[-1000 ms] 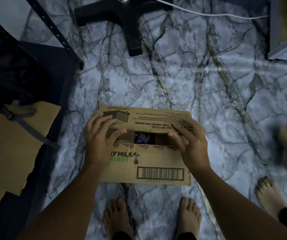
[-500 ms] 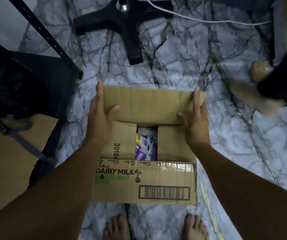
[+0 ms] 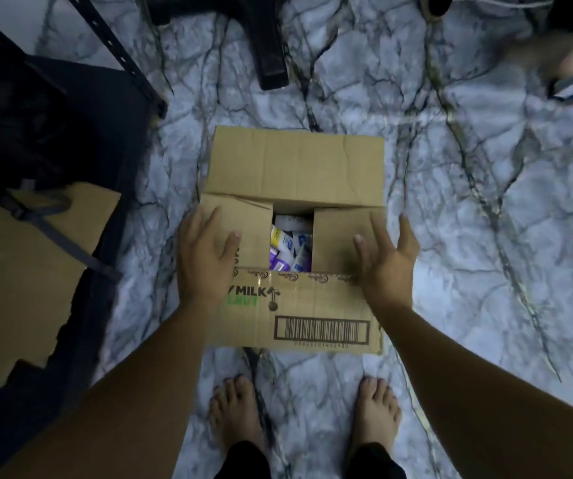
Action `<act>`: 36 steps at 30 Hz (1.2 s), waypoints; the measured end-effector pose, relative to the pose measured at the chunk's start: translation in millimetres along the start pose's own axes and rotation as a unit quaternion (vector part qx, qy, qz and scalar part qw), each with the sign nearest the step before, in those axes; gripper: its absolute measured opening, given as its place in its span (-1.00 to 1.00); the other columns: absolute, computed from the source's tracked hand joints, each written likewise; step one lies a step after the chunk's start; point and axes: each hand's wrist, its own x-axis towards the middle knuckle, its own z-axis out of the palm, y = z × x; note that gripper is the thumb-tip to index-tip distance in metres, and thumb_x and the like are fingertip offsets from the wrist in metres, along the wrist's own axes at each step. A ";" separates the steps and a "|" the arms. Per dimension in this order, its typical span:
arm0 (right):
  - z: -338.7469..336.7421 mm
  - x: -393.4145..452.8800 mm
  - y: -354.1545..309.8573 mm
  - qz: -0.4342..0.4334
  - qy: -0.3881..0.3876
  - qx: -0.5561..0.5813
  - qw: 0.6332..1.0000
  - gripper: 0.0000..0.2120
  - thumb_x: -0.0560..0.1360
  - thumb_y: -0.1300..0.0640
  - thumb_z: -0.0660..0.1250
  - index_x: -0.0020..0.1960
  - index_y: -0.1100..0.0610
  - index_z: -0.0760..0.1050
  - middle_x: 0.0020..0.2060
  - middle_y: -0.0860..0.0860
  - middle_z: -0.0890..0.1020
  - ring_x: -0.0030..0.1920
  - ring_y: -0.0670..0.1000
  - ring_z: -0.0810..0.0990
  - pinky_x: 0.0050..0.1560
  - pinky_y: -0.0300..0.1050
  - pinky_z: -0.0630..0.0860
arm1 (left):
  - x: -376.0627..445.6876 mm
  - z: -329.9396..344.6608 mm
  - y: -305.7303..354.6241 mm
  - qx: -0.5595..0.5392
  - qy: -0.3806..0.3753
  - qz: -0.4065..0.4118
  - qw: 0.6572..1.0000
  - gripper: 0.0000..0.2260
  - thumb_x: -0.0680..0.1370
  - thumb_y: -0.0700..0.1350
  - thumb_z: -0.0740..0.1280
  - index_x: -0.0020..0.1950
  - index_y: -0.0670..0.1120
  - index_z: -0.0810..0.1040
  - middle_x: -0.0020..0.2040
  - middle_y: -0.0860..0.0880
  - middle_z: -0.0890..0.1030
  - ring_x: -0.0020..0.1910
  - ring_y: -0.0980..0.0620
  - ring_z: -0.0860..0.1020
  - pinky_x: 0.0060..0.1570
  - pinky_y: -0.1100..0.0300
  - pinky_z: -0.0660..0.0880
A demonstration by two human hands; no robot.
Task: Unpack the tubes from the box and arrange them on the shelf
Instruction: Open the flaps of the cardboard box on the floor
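A brown cardboard box (image 3: 295, 167) printed with a barcode stands on the marble floor between my feet and a black chair base. Its far and near long flaps are folded out. The two short inner flaps still lie flat, with a gap between them. Through the gap show several tubes (image 3: 290, 248), white, yellow, blue and purple. My left hand (image 3: 204, 257) lies with straight fingers on the left inner flap. My right hand (image 3: 387, 257) hovers over the right inner flap with spread fingers, holding nothing.
A dark metal shelf (image 3: 112, 53) stands at the left, with a torn cardboard sheet (image 3: 19, 281) and a strap on its low board. A black chair base (image 3: 271, 57) lies beyond the box. Another person's foot (image 3: 568, 57) shows blurred at top right.
Both hands came back from the far flap, which now lies folded out, to the short inner flaps. The other person's foot moved farther up and right.
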 end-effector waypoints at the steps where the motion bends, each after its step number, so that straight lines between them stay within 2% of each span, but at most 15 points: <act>1: 2.2 -16.0 3.5 0.000 -0.002 0.001 1.000 -0.61 0.61 -0.04 0.25 0.43 -0.05 0.40 0.53 0.19 0.14 0.53 0.19 0.08 0.49 0.09 0.22 | -16.1 2.0 -3.1 0.017 0.006 -0.008 1.000 -0.53 0.58 0.10 0.32 0.46 -0.02 0.44 0.54 -0.06 0.31 0.52 -0.07 0.25 0.50 -0.08 0.22; 4: 8.9 -55.7 12.6 0.001 -0.013 -0.015 1.000 -0.70 0.59 -0.03 0.28 0.28 0.02 0.57 0.45 0.21 0.30 0.45 0.23 0.20 0.42 0.13 0.31 | -57.5 6.3 -14.7 0.071 0.007 -0.001 0.997 -0.56 0.58 0.09 0.33 0.38 -0.12 0.52 0.49 -0.11 0.39 0.50 -0.11 0.28 0.48 -0.02 0.21; 6: 9.2 -70.8 13.7 0.017 -0.020 0.000 1.000 -0.71 0.59 -0.04 0.28 0.24 0.02 0.59 0.41 0.16 0.35 0.40 0.18 0.26 0.37 0.11 0.35 | -73.4 7.0 -19.6 0.076 0.009 0.008 0.997 -0.61 0.61 0.05 0.31 0.33 -0.14 0.56 0.46 -0.12 0.42 0.47 -0.13 0.31 0.45 0.02 0.23; 10: -1.7 -90.0 0.8 0.055 -0.016 0.057 0.997 -0.70 0.61 -0.06 0.24 0.30 -0.05 0.52 0.43 0.05 0.30 0.40 0.05 0.27 0.33 -0.14 0.30 | -85.4 -5.9 -4.4 0.010 0.030 -0.029 0.999 -0.69 0.65 0.04 0.22 0.26 -0.11 0.59 0.39 -0.05 0.45 0.38 -0.12 0.34 0.25 0.17 0.29; 12: -9.8 -103.3 -9.0 0.054 0.003 0.076 0.996 -0.72 0.61 -0.02 0.25 0.29 -0.02 0.52 0.42 0.05 0.29 0.39 0.04 0.29 0.36 -0.13 0.31 | -94.7 -17.6 4.7 -0.017 0.049 -0.037 0.998 -0.71 0.65 0.03 0.22 0.21 -0.10 0.60 0.34 -0.04 0.46 0.35 -0.10 0.34 0.19 0.20 0.28; 15: -29.3 -133.8 -21.9 0.046 0.028 0.094 0.994 -0.78 0.62 -0.03 0.23 0.23 -0.03 0.50 0.38 0.03 0.27 0.35 0.00 0.32 0.34 -0.03 0.39 | -119.3 -38.2 9.3 -0.049 0.066 -0.030 0.996 -0.72 0.65 0.04 0.22 0.16 -0.11 0.60 0.29 -0.05 0.45 0.30 -0.09 0.38 0.21 0.12 0.40; 18: -51.7 -173.8 -30.2 0.094 0.005 0.077 0.993 -0.88 0.62 -0.19 0.12 0.11 -0.30 0.41 0.32 -0.15 0.24 0.18 -0.39 0.35 0.14 0.02 0.47 | -153.8 -57.5 3.9 -0.068 0.076 -0.020 0.995 -0.72 0.65 0.00 0.23 0.20 -0.17 0.57 0.26 -0.10 0.47 0.24 -0.09 0.48 0.19 0.11 0.47; 20: -58.9 -199.1 -27.7 0.124 -0.003 0.044 0.991 -0.84 0.60 -0.26 0.08 0.07 -0.31 0.40 0.26 -0.22 0.23 0.07 -0.48 0.35 0.07 0.08 0.50 | -178.4 -67.1 -3.2 -0.079 0.059 -0.058 0.993 -0.69 0.65 -0.03 0.22 0.29 -0.18 0.53 0.29 -0.11 0.49 0.26 -0.07 0.49 0.23 0.10 0.47; 22: -58.4 -221.8 -20.5 0.131 -0.007 0.032 0.991 -0.70 0.58 -0.30 0.05 0.11 -0.21 0.45 0.33 -0.20 0.22 0.13 -0.33 0.41 0.14 0.18 0.50 | -201.8 -71.6 -15.0 -0.079 0.029 -0.086 0.993 -0.64 0.65 -0.03 0.24 0.38 -0.18 0.49 0.38 -0.13 0.48 0.36 -0.08 0.46 0.33 0.00 0.44; 23: -56.2 -232.2 -15.4 0.135 -0.014 0.031 0.990 -0.63 0.56 -0.33 0.03 0.16 -0.18 0.47 0.40 -0.16 0.21 0.23 -0.21 0.42 0.22 0.21 0.46 | -212.0 -71.7 -24.0 -0.072 0.014 -0.088 0.993 -0.62 0.65 -0.05 0.25 0.41 -0.19 0.47 0.41 -0.15 0.47 0.39 -0.10 0.44 0.36 -0.06 0.42; 25: -51.5 -250.1 -4.7 0.145 -0.032 0.029 0.988 -0.49 0.53 -0.35 0.03 0.26 -0.10 0.49 0.51 -0.01 0.20 0.42 0.06 0.35 0.36 0.24 0.35 | -228.3 -68.3 -45.4 -0.044 -0.021 -0.092 0.995 -0.59 0.63 -0.06 0.29 0.44 -0.20 0.44 0.43 -0.19 0.45 0.40 -0.17 0.44 0.33 -0.14 0.44; 27: -45.4 -263.6 7.4 0.147 -0.052 0.021 0.988 -0.41 0.51 -0.33 0.10 0.37 -0.01 0.46 0.53 0.13 0.22 0.50 0.16 0.25 0.41 0.25 0.28 | -238.8 -61.8 -63.5 -0.027 -0.056 -0.119 0.991 -0.56 0.62 -0.03 0.31 0.46 -0.18 0.42 0.43 -0.19 0.45 0.35 -0.20 0.48 0.27 -0.16 0.48; 29: -35.8 -273.9 22.6 0.151 -0.072 0.020 0.986 -0.42 0.50 -0.31 0.14 0.41 -0.05 0.41 0.52 0.17 0.24 0.53 0.18 0.20 0.43 0.26 0.27 | -245.9 -53.7 -76.0 -0.019 -0.067 -0.122 0.990 -0.53 0.60 0.01 0.32 0.46 -0.14 0.42 0.40 -0.17 0.48 0.30 -0.21 0.50 0.23 -0.15 0.50; 32: -15.5 -279.8 46.4 0.154 -0.085 0.027 0.984 -0.48 0.51 -0.29 0.18 0.44 -0.23 0.29 0.51 0.11 0.24 0.55 0.13 0.16 0.44 0.26 0.27 | -248.6 -38.5 -87.6 -0.008 -0.069 -0.074 0.995 -0.53 0.59 -0.02 0.35 0.48 -0.09 0.41 0.36 -0.15 0.49 0.33 -0.16 0.45 0.29 -0.09 0.46; 36: 10.4 -272.9 70.3 0.145 -0.096 0.002 0.985 -0.49 0.56 -0.16 0.26 0.43 -0.44 0.15 0.47 0.09 0.29 0.54 0.11 0.17 0.42 0.24 0.28 | -243.4 -15.8 -96.9 -0.030 -0.075 -0.089 0.993 -0.42 0.59 -0.05 0.35 0.57 0.08 0.23 0.34 -0.12 0.44 0.35 -0.09 0.41 0.31 0.02 0.42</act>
